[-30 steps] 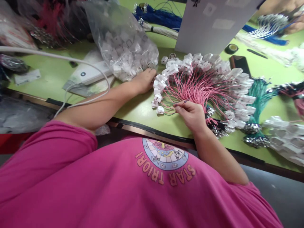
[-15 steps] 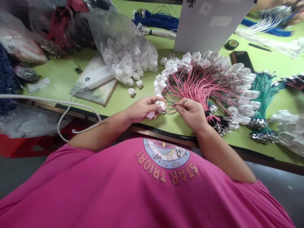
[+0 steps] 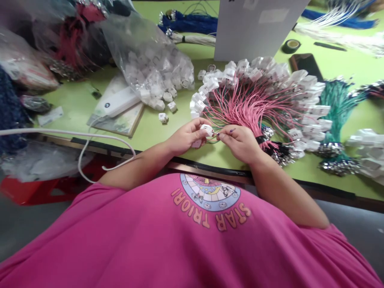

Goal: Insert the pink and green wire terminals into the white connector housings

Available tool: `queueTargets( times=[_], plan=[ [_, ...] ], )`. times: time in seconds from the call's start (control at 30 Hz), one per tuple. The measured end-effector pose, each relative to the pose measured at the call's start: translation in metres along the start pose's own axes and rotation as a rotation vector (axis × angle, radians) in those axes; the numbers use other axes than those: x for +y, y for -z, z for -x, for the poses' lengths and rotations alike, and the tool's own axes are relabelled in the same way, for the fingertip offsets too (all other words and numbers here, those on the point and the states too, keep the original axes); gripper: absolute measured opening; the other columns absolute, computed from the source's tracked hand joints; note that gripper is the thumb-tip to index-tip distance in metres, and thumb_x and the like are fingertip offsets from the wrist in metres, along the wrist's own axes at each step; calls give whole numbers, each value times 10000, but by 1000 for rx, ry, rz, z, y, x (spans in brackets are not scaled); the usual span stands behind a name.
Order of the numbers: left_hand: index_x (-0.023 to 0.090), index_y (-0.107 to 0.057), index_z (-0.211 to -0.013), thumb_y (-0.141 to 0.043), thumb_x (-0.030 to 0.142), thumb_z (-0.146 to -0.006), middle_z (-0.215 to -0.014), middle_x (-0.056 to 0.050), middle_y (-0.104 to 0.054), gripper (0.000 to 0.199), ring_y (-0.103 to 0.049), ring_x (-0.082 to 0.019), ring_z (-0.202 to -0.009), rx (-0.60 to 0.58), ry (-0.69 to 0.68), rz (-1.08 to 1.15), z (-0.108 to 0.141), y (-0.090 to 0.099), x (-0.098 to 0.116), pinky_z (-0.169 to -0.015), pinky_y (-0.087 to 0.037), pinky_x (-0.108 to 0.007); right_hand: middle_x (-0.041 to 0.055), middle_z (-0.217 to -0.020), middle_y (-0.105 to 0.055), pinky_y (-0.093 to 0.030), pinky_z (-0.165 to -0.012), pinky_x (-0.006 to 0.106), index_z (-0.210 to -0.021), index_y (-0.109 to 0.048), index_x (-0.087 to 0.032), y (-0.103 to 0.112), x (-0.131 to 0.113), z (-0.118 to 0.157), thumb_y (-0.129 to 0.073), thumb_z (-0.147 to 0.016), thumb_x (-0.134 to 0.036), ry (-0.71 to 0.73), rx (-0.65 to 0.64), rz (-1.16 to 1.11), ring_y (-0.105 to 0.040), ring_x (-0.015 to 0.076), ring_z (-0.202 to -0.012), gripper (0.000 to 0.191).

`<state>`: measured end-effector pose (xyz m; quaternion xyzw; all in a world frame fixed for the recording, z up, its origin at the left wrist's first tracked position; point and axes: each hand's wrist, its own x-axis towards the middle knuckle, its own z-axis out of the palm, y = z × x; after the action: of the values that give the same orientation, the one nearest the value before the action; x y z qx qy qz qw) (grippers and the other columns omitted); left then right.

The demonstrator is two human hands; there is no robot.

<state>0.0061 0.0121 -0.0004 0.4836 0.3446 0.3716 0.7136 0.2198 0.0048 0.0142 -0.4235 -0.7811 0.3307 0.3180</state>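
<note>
Across the green desk (image 3: 151, 138), a fan of pink wires (image 3: 249, 106) with white housings spreads beyond the hands, right of a clear plastic bag (image 3: 126, 36) of similar housings. Near the desk's front edge, the left hand (image 3: 181, 139) grips a white connector housing (image 3: 207, 129) in its fingers, another just below it. Close on its right, the right hand's (image 3: 244, 146) fingers pinch a thin wire (image 3: 215, 134), pointing leftward at the housing; whether it is seated, I cannot tell.
</note>
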Motion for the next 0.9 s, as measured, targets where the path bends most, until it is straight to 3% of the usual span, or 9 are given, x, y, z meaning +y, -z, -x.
queueTargets(
  times=[0.33,0.7,0.9],
  plan=[
    [188,-531,-999,-865,496,-707,-713,29,-592,540,-523,-68,-535,37,-57,9,0,-4,-4,-483,-323,-206,39,-710,-670,-366,-652,284,-730,-674,-165,-1,3,-1,-504,-887,-321,-79,-48,52,-564,147,-675,279],
    [215,-480,-981,-858,552,-683,-740,33,-590,588,-529,-78,-545,58,-33,-87,3,-2,-7,-470,-323,-214,43,-707,-635,-361,-672,289,-697,-627,-173,-2,1,-2,-490,-906,-294,-100,-119,118,-542,149,-678,278],
    [183,-522,-978,-811,559,-738,-782,24,-584,531,-522,-65,-599,94,-135,-330,3,0,-13,-552,-391,-218,38,-718,-639,-354,-676,278,-709,-638,-171,-4,-1,-2,-505,-920,-270,-78,-170,149,-532,142,-686,269]
  ],
)
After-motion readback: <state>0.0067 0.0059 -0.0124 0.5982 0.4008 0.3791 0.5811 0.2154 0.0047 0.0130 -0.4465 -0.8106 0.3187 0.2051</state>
